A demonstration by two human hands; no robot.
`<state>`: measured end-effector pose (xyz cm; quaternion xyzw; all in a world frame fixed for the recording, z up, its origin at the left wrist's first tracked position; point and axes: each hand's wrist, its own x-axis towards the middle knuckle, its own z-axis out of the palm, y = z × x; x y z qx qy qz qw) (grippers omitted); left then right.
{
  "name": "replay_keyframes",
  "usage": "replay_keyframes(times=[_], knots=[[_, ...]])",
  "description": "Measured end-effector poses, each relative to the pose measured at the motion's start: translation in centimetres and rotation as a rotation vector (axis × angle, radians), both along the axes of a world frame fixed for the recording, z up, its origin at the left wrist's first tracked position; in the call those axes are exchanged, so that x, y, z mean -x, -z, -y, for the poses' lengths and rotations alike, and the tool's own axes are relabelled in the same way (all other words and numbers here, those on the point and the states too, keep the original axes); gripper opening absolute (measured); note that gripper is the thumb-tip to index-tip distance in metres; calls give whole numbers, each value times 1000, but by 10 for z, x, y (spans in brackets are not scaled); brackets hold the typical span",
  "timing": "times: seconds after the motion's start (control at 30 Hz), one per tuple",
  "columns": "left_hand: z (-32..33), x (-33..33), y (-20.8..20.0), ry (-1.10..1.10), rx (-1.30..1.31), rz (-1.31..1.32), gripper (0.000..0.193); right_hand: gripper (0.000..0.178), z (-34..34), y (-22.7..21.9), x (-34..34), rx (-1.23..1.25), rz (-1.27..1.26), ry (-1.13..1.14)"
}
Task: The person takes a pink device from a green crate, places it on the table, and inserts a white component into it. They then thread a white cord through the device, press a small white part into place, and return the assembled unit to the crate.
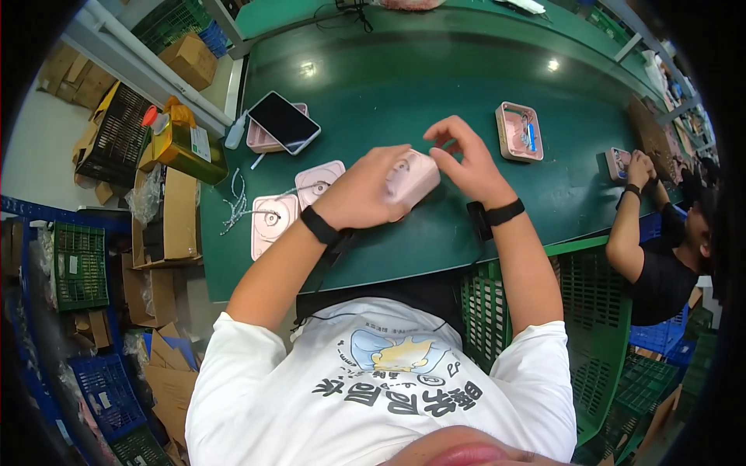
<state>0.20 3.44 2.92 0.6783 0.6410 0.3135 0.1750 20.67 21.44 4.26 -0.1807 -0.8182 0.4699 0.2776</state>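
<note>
My left hand (359, 189) is wrapped around a pale pink, box-shaped plastic housing (418, 180), tilted above the green table. Close to the housing's right end is my right hand (475, 169), its fingers curved and apart; thumb and fingertips are at or near the housing's corner, and whether they touch it I cannot tell. Left of my left hand lie two pink square plastic covers, one farther off (315, 175) and one nearer (264, 225), each with a round centre and a grey-white cord. Beyond my right hand stands an open pink case (509, 136) with wires and a blue part inside.
A phone (284, 122) rests on another pink case (261, 140) at the table's left edge, beside a small bottle (236, 130). A yellow oil can (186, 147) stands farther left. Green crates (575, 311) stand at my right. A co-worker's hands (639, 167) hold a pink case.
</note>
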Motion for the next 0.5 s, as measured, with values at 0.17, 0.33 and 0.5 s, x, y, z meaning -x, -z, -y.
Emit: replay_keyframes(times=[0.17, 0.33, 0.5], knots=[[-8, 30, -27, 57, 404, 1287, 66, 60, 47, -43, 7, -620, -224, -33], [5, 25, -24, -111, 505, 1342, 81, 75, 51, -15, 16, -712, -54, -119], [38, 34, -24, -160, 389, 1157, 79, 73, 50, -13, 16, -717, 61, -44]])
